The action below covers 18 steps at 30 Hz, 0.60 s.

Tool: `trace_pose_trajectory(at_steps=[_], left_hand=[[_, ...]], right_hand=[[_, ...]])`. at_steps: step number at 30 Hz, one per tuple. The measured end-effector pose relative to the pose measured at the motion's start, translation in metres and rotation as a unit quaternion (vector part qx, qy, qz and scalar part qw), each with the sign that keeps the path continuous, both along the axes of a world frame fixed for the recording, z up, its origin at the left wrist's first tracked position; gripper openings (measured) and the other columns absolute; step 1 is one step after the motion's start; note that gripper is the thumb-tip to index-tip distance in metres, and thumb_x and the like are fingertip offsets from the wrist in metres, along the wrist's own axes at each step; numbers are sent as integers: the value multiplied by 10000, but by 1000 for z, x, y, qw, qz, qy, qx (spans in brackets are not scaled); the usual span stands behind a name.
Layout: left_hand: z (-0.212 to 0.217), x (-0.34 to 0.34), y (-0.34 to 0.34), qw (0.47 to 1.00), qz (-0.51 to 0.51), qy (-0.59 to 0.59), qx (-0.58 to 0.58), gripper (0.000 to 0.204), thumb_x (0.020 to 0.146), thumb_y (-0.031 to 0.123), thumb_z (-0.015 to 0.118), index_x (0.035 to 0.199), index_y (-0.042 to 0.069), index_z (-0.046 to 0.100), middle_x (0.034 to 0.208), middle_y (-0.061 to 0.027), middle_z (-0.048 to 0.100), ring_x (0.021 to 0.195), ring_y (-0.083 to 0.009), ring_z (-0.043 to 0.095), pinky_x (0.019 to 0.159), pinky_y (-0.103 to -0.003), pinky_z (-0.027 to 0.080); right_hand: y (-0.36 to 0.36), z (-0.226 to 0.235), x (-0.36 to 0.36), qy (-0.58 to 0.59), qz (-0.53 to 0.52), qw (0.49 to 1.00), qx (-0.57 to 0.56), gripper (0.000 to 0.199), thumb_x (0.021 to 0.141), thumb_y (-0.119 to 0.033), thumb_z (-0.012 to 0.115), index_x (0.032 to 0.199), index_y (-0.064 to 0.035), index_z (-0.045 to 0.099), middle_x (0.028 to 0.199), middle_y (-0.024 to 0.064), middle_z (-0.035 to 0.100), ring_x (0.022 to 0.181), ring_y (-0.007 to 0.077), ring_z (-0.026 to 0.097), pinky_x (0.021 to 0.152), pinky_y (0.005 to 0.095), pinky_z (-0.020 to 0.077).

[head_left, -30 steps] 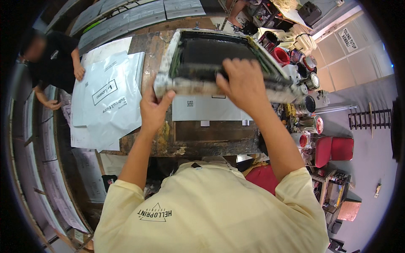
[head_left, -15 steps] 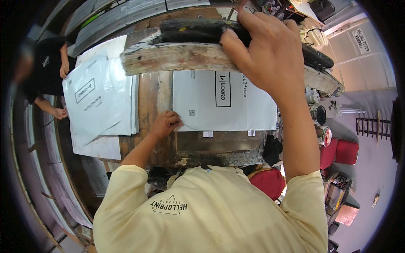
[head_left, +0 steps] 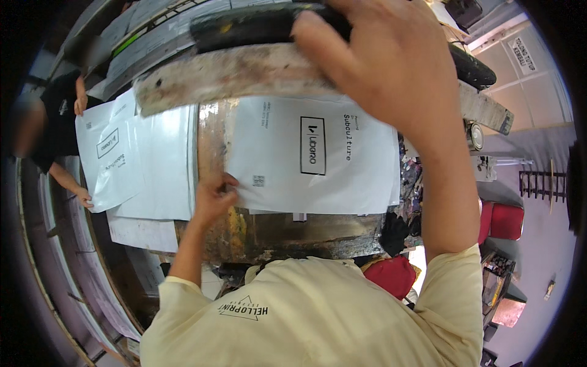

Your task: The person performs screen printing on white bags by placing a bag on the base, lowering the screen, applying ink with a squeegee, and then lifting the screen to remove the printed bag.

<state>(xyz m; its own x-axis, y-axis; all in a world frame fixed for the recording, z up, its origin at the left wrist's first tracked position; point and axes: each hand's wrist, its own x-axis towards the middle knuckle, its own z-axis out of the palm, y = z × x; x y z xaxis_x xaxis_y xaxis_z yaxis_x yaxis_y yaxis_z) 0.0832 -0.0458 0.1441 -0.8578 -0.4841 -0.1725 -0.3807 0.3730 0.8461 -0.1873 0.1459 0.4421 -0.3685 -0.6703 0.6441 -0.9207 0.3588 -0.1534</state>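
A white plastic bag (head_left: 278, 147) printed in black lies on the worn table, in front of me. My left hand (head_left: 215, 197) pinches its left edge between thumb and fingers. My right hand (head_left: 391, 67) is raised and wrapped over a wooden screen frame (head_left: 232, 76), holding it tilted up above the bag. A long black bar (head_left: 263, 27), perhaps a squeegee, lies along the frame under the same hand; its far side is hidden. The right fingertips are partly cut off by the upper edge and slightly blurred.
At left a co-worker's hands (head_left: 84, 197) hold a printed white bag (head_left: 110, 162) over a stack of white sheets (head_left: 171, 165). A rack (head_left: 79, 251) runs along the left. A can (head_left: 475, 136) stands to the right, with a red chair (head_left: 506, 220) beyond. A black cloth (head_left: 397, 232) hangs by the table's near edge.
My left hand has drawn the bag leftward, askew from where it lay. The frame and my right hand have risen closer. The co-worker's bag has shifted left, off part of the stack.
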Motion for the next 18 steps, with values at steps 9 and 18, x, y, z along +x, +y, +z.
trace_pose_trajectory(at_steps=[9,18], left_hand=[[-10,102,-206,991,58,-119,17,324,802,11,562,1089,30,710,907,-13,682,684,-90,568,615,-264,486],[4,238,-367,907,90,-238,-335,430,830,-65,580,1202,61,754,1133,-159,755,1084,-287,708,971,-418,548]], right_hand=[[12,-29,23,13,-80,992,98,362,936,-292,626,1109,19,695,1064,222,713,1022,417,651,943,472,468],[24,-51,55,18,-50,996,65,331,893,-288,670,1058,-2,691,946,184,682,905,382,613,867,457,431]])
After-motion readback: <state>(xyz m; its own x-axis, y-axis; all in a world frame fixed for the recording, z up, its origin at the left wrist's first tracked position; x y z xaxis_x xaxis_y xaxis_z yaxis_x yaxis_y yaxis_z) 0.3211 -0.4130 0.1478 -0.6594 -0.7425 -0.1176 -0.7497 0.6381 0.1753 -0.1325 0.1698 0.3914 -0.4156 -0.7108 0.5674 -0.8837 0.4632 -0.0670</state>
